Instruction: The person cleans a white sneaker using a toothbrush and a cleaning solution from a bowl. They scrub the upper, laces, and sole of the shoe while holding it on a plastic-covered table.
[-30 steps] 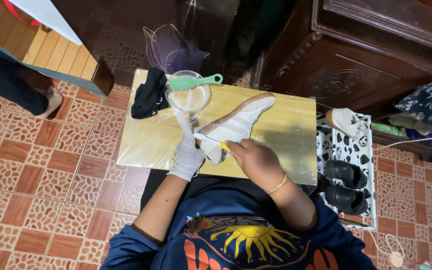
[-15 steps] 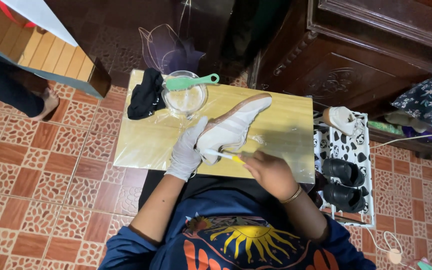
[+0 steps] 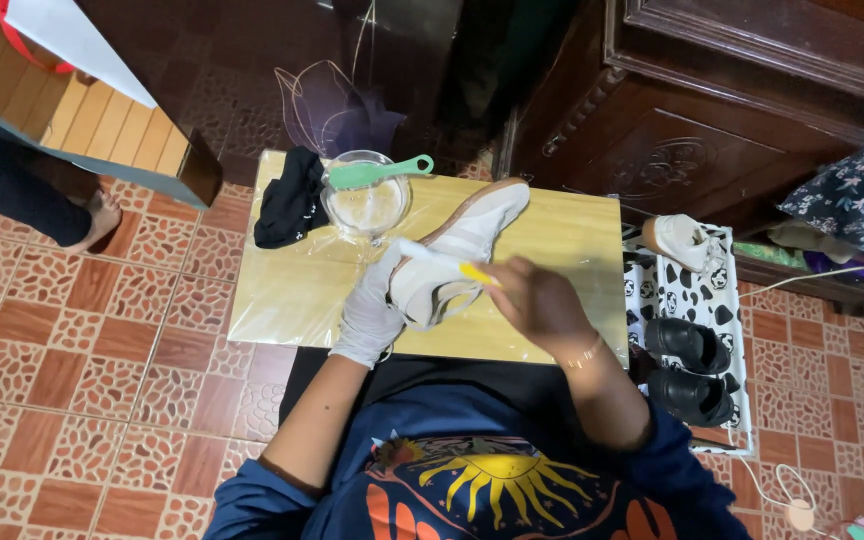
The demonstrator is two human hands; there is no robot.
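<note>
White sneaker (image 3: 457, 255): on the low wooden table (image 3: 572, 240), toe pointing away.
Left hand (image 3: 370, 310): gloved, fingers gripping the heel.
Right hand (image 3: 537, 300): fingers closed on a yellow-handled toothbrush (image 3: 442, 262) against the upper.
Progress: scrubbing seems midway; upper looks largely white; another white shoe (image 3: 682, 240) waits.

The person wears a dark blue long-sleeved top, its sleeves pushed up toward the elbows so both forearms are bare. On the chest is a printed design: a yellow sun with wavy rays, orange-red shapes beneath it at 6 o'clock, and small pale lettering above. The left hand (image 3: 367, 318) is covered by a thin white glove reaching the wrist. The right hand (image 3: 537, 300) is bare, with a slim gold-coloured bangle around its wrist.
</note>
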